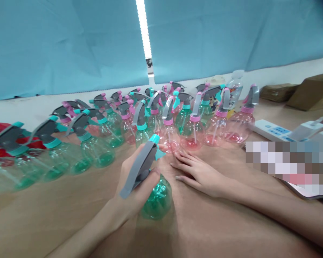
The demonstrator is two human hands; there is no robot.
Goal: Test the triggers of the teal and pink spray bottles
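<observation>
My left hand (134, 182) is wrapped round the neck of a green spray bottle (157, 200) with a grey and turquoise trigger head. The bottle is at the middle front, and my fingers partly hide its neck. My right hand (199, 173) lies on the brown table surface with its fingers stretched out and nothing in it. Its fingertips are close to a pink spray bottle (193, 134) in the front row; whether they touch any bottle I cannot tell. A green spray bottle (142, 132) stands just behind my left hand.
Several more green spray bottles (95, 152) stand at the left, and pink ones (238, 125) at the right. A white power strip (274, 130) with a plugged-in charger lies on the right. Behind are a clear bottle (235, 87) and a brown cardboard box (310, 91). Red material (0, 130) lies far left.
</observation>
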